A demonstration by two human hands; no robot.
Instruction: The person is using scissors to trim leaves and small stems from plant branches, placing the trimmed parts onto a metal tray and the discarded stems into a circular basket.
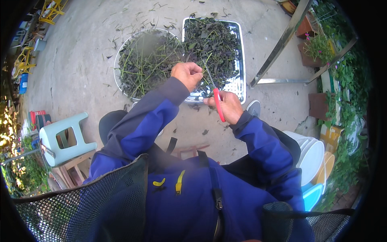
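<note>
My right hand (231, 107) holds red-handled scissors (217, 101), whose blades point up and left over a white-rimmed rectangular tray (242, 60). Dark leafy herb cuttings (211, 39) lie heaped in that tray. My left hand (187, 75) is closed with thumb and fingertips together around a thin green stem (206, 70), close beside the scissor blades. Left of the tray, touching or nearly so, a round white basket (116, 72) is full of dark leaves with long green stems (145, 60).
Cut stems lie scattered on the concrete ground (84, 60) beyond the basket. A pale green plastic stool (60, 136) lies on its side at left. White buckets (311, 154) stand at right. A metal frame (278, 42) and flower pots (311, 56) are at upper right.
</note>
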